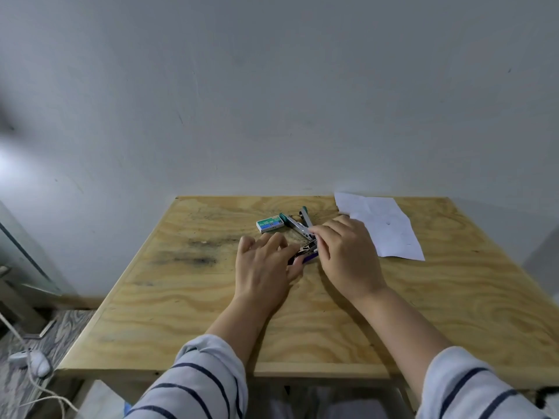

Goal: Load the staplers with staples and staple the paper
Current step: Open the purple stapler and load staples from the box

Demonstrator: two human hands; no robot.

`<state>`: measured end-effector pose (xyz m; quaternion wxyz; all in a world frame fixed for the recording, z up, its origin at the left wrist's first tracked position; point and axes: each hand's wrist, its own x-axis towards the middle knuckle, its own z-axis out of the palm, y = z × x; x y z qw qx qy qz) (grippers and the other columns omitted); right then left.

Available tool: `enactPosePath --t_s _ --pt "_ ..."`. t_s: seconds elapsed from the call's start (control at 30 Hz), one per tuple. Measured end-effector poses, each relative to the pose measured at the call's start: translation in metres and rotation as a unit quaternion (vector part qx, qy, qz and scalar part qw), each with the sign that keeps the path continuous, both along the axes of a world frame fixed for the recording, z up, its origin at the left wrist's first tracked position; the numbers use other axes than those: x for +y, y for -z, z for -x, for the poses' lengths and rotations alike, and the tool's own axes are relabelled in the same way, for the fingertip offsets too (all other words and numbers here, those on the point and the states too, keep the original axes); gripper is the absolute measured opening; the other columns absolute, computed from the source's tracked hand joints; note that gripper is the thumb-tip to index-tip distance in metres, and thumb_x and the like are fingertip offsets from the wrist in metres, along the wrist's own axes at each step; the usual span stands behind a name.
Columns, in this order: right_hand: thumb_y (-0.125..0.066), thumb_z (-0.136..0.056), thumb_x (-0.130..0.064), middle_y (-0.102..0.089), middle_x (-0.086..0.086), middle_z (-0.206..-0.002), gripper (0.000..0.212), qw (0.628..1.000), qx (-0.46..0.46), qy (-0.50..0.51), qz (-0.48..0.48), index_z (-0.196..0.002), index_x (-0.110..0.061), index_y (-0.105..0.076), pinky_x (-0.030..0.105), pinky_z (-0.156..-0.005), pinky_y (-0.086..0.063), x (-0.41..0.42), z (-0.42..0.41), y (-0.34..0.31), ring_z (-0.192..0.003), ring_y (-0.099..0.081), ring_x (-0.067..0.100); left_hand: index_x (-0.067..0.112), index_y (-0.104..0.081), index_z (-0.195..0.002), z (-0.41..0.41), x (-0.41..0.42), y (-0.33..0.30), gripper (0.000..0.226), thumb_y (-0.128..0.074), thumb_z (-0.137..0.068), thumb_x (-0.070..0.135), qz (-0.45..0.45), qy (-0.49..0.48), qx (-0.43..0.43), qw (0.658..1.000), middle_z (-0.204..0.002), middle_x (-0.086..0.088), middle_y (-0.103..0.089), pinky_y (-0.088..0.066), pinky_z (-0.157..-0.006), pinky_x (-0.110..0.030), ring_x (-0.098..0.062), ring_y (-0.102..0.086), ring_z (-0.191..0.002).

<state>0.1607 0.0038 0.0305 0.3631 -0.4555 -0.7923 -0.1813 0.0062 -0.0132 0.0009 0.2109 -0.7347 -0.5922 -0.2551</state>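
Note:
A purple stapler point(305, 253) lies on the wooden table point(187, 300) between my hands, its metal top showing. My left hand point(264, 264) rests over its left end, thumb against the purple body, fingers spread. My right hand point(341, 252) pinches its fingertips at the stapler's right end; what they hold is too small to tell. Just behind lies a teal stapler point(298, 220), swung wide open with its metal rail exposed. A small green staple box point(269, 223) sits to its left. White creased paper point(384, 225) lies at the back right.
The table stands against a plain white wall point(272, 101). On the floor at the left a white cord and plug point(36, 362) lie on a patterned mat. A dark smudge point(193, 258) marks the table's left half.

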Motion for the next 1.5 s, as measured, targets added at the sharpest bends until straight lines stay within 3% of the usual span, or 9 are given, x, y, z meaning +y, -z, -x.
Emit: enactPosePath --t_s 0.23,0.37,0.53,0.77,0.9,0.97,1.1,1.33,1.5 --pt "-0.055 -0.089 -0.006 -0.069 0.004 -0.089 0.015 0.973 0.120 0.025 0.197 -0.094 -0.011 -0.067 0.024 -0.069 -0.048 0.005 -0.010 0.012 -0.081 -0.062 0.018 0.035 -0.071 -0.091 -0.001 0.001 0.002 0.027 -0.050 -0.086 0.052 0.035 0.001 -0.050 0.998 -0.086 0.011 -0.067 -0.031 -0.076 -0.036 -0.013 -0.064 -0.081" --pt "-0.060 -0.085 -0.005 -0.069 0.002 -0.088 0.011 0.962 0.158 0.026 0.219 -0.087 -0.011 -0.069 0.019 -0.075 -0.044 0.004 -0.011 0.014 -0.089 -0.061 0.015 0.039 -0.065 -0.099 0.003 0.002 0.004 0.040 -0.037 -0.087 0.065 0.059 -0.001 -0.067 0.996 -0.095 0.014 -0.066 -0.028 -0.081 -0.036 -0.010 -0.061 -0.091" --pt "-0.061 -0.085 -0.009 -0.069 0.005 -0.089 0.011 0.963 0.124 0.047 0.235 -0.079 -0.007 -0.071 0.025 -0.084 -0.046 0.000 -0.009 0.010 -0.095 -0.060 0.019 0.045 -0.063 -0.105 0.004 0.003 0.003 0.033 -0.040 -0.089 0.063 0.092 -0.007 -0.101 0.991 -0.099 0.017 -0.062 -0.028 -0.079 -0.033 -0.006 -0.056 -0.097" --pt "-0.053 -0.091 -0.016 -0.063 0.006 -0.080 0.025 0.945 0.060 0.110 0.303 -0.074 -0.004 -0.069 0.024 -0.063 -0.043 0.008 -0.001 0.005 -0.074 -0.054 0.018 0.044 -0.058 -0.103 0.006 0.003 0.003 0.027 -0.044 -0.087 0.060 0.128 -0.001 -0.148 0.981 -0.108 0.020 -0.060 -0.026 -0.081 -0.032 -0.004 -0.054 -0.104" --pt "-0.057 -0.090 -0.020 -0.042 0.003 -0.056 0.034 0.936 0.051 0.138 0.320 -0.059 -0.009 -0.048 0.028 -0.080 -0.050 0.011 0.008 0.000 -0.052 -0.040 0.017 0.044 -0.058 -0.102 0.006 0.002 0.003 0.026 -0.044 -0.087 0.060 0.127 -0.004 -0.146 0.981 -0.107 0.019 -0.060 -0.029 -0.081 -0.033 -0.005 -0.055 -0.103" --pt "-0.059 -0.089 -0.024 -0.054 0.006 -0.065 0.031 0.936 0.062 0.135 0.318 -0.064 -0.006 -0.058 0.029 -0.085 -0.050 0.011 0.011 -0.002 -0.060 -0.051 0.019 0.044 -0.059 -0.103 0.006 0.001 0.003 0.027 -0.043 -0.088 0.060 0.129 -0.004 -0.143 0.981 -0.107 0.019 -0.060 -0.028 -0.081 -0.033 -0.005 -0.055 -0.103" --pt "-0.065 -0.086 -0.024 -0.067 0.007 -0.098 0.021 0.933 0.100 0.130 0.321 -0.079 -0.007 -0.075 0.024 -0.066 -0.043 0.011 0.012 -0.006 -0.084 -0.061 0.020 0.044 -0.059 -0.106 0.006 0.001 0.002 0.029 -0.042 -0.088 0.060 0.128 -0.006 -0.140 0.982 -0.107 0.019 -0.060 -0.027 -0.081 -0.033 -0.005 -0.056 -0.103" --pt "-0.061 -0.089 -0.020 -0.059 0.008 -0.111 0.035 0.922 0.102 0.120 0.353 -0.055 -0.014 -0.055 0.025 -0.068 -0.041 0.014 0.010 -0.005 -0.088 -0.060 0.020 0.043 -0.061 -0.107 0.005 -0.002 0.001 0.030 -0.042 -0.089 0.058 0.121 -0.008 -0.127 0.984 -0.106 0.018 -0.061 -0.031 -0.086 -0.036 -0.007 -0.056 -0.101" --pt "-0.059 -0.088 -0.019 -0.061 0.006 -0.103 0.026 0.929 0.085 0.123 0.339 -0.063 -0.009 -0.060 0.030 -0.070 -0.049 0.010 0.010 -0.005 -0.088 -0.060 0.021 0.041 -0.066 -0.106 0.003 -0.004 -0.001 0.031 -0.045 -0.090 0.055 0.101 -0.018 -0.098 0.990 -0.099 0.015 -0.061 -0.028 -0.083 -0.036 -0.009 -0.058 -0.094"
